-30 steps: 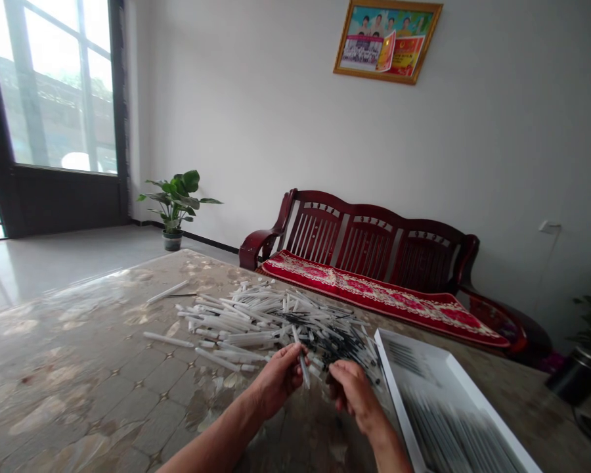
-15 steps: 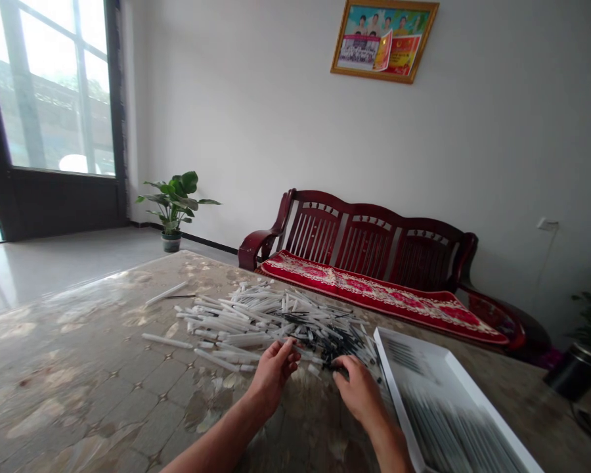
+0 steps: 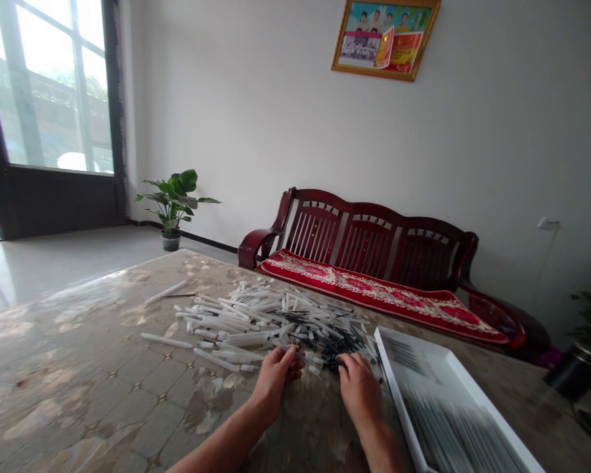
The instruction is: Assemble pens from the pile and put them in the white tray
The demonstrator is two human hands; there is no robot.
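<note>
A heap of white and translucent pen barrels (image 3: 246,309) lies on the table, mixed with black slender pieces (image 3: 337,345) on its right side. At the heap's near edge, my left hand (image 3: 276,376) is closed, thumb against curled fingers, on what looks like a pale pen barrel; the fingers partly cover it. My right hand (image 3: 360,389) is at the black pieces, thumb and forefinger pinched together. Whatever lies between those fingertips is too small and dark to make out. Right of this hand stands a white open box (image 3: 398,401) with rows of grey, slim pens (image 3: 460,427) inside.
The patterned tabletop (image 3: 103,394) carries a few loose barrels (image 3: 166,341) left of the heap. Behind the table stands a dark red wooden bench (image 3: 364,240) with a red cover. A dark round container (image 3: 577,371) is at the far right, a potted plant (image 3: 171,203) back left.
My left hand has shifted slightly right and down, its fingers more curled. The right hand has drawn back a little to the right, still by the black pieces. The heap looks the same.
</note>
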